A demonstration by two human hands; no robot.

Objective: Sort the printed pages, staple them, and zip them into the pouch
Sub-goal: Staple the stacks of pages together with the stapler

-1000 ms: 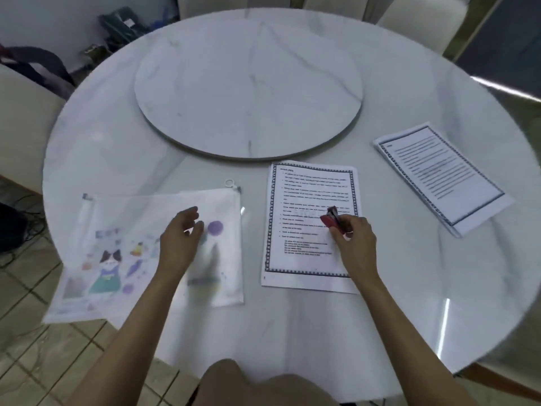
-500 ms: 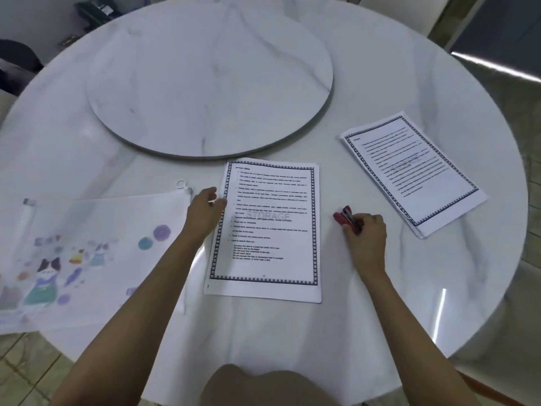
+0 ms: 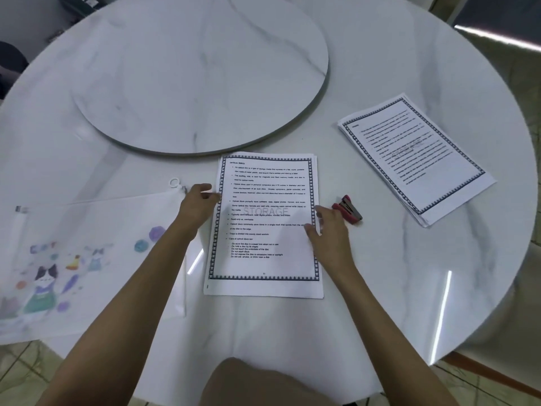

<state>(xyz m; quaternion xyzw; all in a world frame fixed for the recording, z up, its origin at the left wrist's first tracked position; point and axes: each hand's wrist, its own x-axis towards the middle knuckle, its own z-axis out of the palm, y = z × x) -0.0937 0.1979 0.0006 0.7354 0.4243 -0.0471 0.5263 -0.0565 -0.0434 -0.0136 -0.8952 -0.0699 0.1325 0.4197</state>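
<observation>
White marble, veined in grey, forms the round table (image 3: 380, 288), and a raised round turntable of the same stone (image 3: 190, 74) is set at its middle. The nearer stack of white printed pages (image 3: 263, 268) is laid flat on the table in front of the person, just beyond the turntable's near rim, with its long sides running almost straight away from the viewer. A black patterned border is printed around the top sheet. A small heading, bulleted lines of black text and a pale grey watermark reading STORAGE are seen inside it. The edges of lower sheets are shown slightly offset along the top and right sides.

The left hand (image 3: 199, 206) is placed at the stack's left edge, with relaxed fingers touching the paper and nothing held. The right hand (image 3: 330, 232) is placed at the right edge, its thumb laid on the top sheet and its fingers against the margin. Whether the paper is pinched there cannot be told.

A small red stapler with a dark metal top (image 3: 348, 213) is left lying on the table just beside the right hand, apart from it. A second stack of bordered printed pages (image 3: 415, 159) is laid well to the right, turned at an angle.

A translucent white zip pouch printed with a cartoon cat and coloured shapes (image 3: 87, 244) is spread flat on the left, and its white ring pull (image 3: 174, 182) is seen near the left hand.
</observation>
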